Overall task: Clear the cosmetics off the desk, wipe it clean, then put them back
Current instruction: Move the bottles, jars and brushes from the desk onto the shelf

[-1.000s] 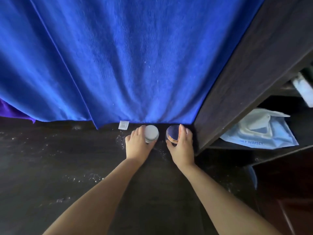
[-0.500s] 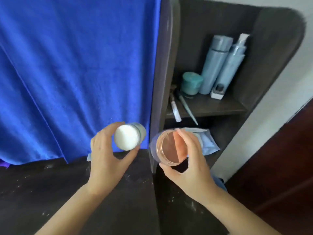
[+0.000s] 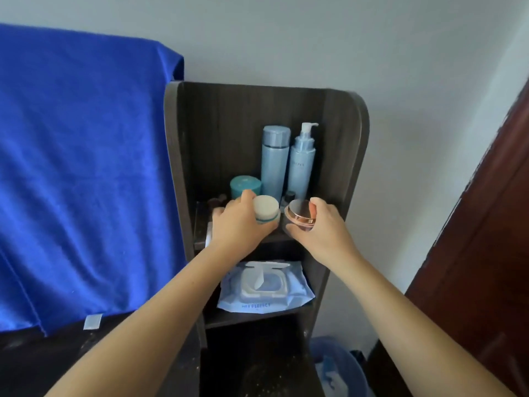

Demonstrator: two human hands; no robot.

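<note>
My left hand (image 3: 239,224) grips a small jar with a white lid and teal band (image 3: 266,209) at the front of the upper shelf (image 3: 274,238) of a dark shelf unit. My right hand (image 3: 323,227) holds a jar with a rose-gold lid (image 3: 300,214) just to the right, at the same shelf. Behind them stand a teal jar (image 3: 245,185), a tall pale blue bottle (image 3: 274,160) and a pale blue pump bottle (image 3: 302,164). The dark desk (image 3: 43,365) lies at the lower left, speckled with white dust.
A blue towel (image 3: 83,173) hangs over the back of the desk on the left. A pack of wet wipes (image 3: 264,286) lies on the lower shelf. A blue bin (image 3: 340,368) sits on the floor at the right, beside a dark red door (image 3: 486,253).
Both hands lifted the two jars off the desk by the towel and carried them right and up to the upper shelf. The view swung from the desk to the shelf unit.
</note>
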